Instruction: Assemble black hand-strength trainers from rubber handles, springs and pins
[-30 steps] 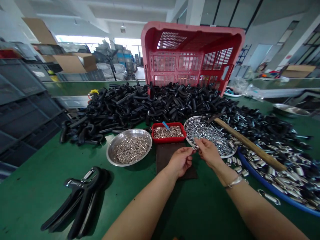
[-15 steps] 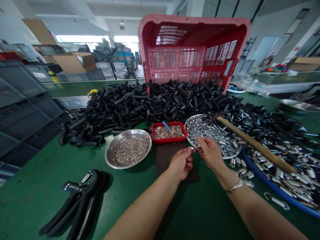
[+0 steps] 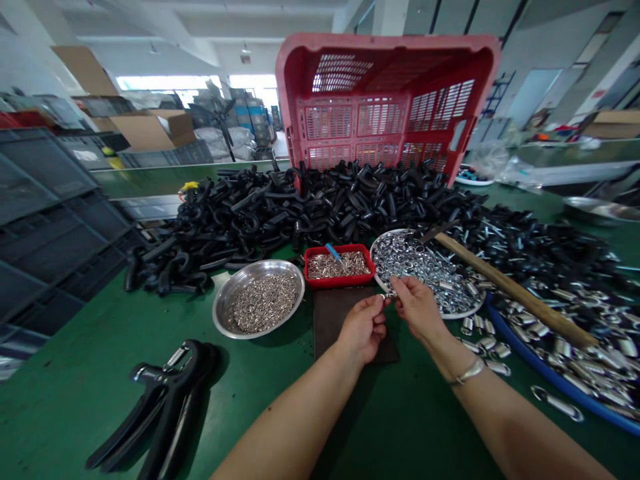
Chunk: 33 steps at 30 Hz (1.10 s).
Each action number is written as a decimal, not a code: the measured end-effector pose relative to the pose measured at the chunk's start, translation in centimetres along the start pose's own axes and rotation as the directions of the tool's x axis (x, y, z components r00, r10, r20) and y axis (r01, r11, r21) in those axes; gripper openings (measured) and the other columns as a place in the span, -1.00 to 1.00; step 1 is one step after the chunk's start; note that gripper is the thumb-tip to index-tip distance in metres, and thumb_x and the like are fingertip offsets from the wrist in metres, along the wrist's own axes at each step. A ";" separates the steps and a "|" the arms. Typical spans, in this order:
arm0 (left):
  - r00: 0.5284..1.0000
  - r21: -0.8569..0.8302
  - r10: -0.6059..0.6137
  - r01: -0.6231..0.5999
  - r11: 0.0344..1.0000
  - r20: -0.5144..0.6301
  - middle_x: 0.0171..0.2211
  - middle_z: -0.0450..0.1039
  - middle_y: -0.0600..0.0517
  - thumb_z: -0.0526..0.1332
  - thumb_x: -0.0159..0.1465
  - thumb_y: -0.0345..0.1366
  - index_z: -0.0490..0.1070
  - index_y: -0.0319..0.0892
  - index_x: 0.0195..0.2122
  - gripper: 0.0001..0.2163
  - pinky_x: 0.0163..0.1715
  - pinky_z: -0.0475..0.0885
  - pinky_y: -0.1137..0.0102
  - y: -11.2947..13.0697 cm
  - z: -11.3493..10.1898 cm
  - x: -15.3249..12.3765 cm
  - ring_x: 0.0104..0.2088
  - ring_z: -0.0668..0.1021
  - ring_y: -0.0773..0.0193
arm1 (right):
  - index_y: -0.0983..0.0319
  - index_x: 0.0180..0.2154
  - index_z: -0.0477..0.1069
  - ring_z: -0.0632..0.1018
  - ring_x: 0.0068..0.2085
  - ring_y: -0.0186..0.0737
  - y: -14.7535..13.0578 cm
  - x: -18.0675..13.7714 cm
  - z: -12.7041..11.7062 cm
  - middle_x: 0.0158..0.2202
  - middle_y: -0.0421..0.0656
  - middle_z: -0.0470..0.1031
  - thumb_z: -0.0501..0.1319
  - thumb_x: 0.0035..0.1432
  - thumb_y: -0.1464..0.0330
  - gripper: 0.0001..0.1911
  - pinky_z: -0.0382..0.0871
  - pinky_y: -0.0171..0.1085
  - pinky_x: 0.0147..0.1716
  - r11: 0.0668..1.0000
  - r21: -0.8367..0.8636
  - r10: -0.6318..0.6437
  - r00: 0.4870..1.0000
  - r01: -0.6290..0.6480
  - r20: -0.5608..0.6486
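Observation:
My left hand (image 3: 364,328) and my right hand (image 3: 416,305) meet above the dark flat plate (image 3: 330,320). Their fingertips pinch a small shiny metal part (image 3: 388,296) between them; its exact kind is too small to make out. Just behind my right hand lies a round white-rimmed tray (image 3: 425,260) of small metal pieces. A red box (image 3: 337,281) of small metal pins, with a blue-handled tool (image 3: 333,251) in it, stands beyond the plate. Left of it, a steel bowl (image 3: 220,313) holds many small metal pieces.
Black hand grips (image 3: 165,400) with springs lie at front left. A pile of black handles (image 3: 260,207) spills from a tipped red crate (image 3: 390,43). A wooden-handled hammer (image 3: 515,287) rests across the right side, above a blue-rimmed tray (image 3: 535,363) of springs.
My right hand has shifted slightly left, closer to the left fingertips. Both hands still pinch the small metal part. The whole view has shifted slightly.

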<state>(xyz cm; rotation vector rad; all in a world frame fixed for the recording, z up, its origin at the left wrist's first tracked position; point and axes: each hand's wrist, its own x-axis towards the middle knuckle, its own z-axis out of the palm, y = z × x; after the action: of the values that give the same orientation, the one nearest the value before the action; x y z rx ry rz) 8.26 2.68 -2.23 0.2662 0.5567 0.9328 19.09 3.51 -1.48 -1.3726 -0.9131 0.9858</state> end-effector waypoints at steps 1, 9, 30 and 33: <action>1.000 -0.006 0.009 -0.009 1.000 -0.002 -0.46 0.34 0.09 0.32 -0.01 -0.40 0.29 -0.29 -0.44 -0.81 -0.79 -0.04 0.71 0.0 0.0 0.0 -0.72 0.16 0.66 | 0.19 -0.55 0.14 0.09 -0.77 -0.51 0.1 0.1 -0.1 -0.78 -0.40 0.11 0.22 -0.11 0.04 -0.60 -0.15 -0.46 -0.81 1.000 0.004 0.031 0.999 -0.031 0.012; 0.997 0.065 0.007 -0.002 0.998 -0.077 -0.45 0.29 0.13 0.29 0.03 -0.37 0.22 -0.21 -0.40 -0.78 -0.79 -0.04 0.70 -0.2 0.3 -0.4 -0.70 0.21 0.62 | 0.21 -0.45 0.32 0.38 -0.60 -0.37 -0.4 -0.3 -1.6 -0.59 -0.24 0.37 0.20 -0.04 0.11 -0.71 0.24 -0.38 -0.61 0.798 -0.459 -0.434 0.901 0.391 0.014; 0.699 0.950 0.715 0.232 -0.211 -0.012 -0.09 0.40 -0.21 0.24 0.05 -0.26 0.38 -0.24 -0.14 -0.66 -0.14 0.28 0.28 16.3 0.7 5.9 -0.07 0.42 0.03 | 0.17 -0.30 0.39 0.48 -0.48 -0.26 -1.4 -0.6 -3.5 -0.48 -0.18 0.46 0.25 -0.08 0.16 -0.71 0.39 -0.32 -0.51 0.877 -0.301 -0.348 0.927 0.376 0.143; 0.716 0.921 0.689 0.337 -0.198 -0.114 -0.21 0.47 -0.23 0.30 -0.04 -0.18 0.44 -0.28 -0.27 -0.66 -0.22 0.33 0.31 19.8 -1.2 9.4 -0.15 0.48 -0.01 | 0.17 -0.30 0.40 0.46 -0.49 -0.27 -0.9 -0.2 -3.6 -0.48 -0.17 0.46 0.25 -0.08 0.15 -0.70 0.38 -0.33 -0.54 0.898 -0.272 -0.314 0.937 0.345 0.151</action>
<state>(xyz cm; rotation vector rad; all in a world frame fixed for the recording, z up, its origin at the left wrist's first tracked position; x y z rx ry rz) -1.53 21.79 2.48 1.6868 2.0808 0.6152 22.43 2.16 -0.58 -1.3591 -1.3668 0.6818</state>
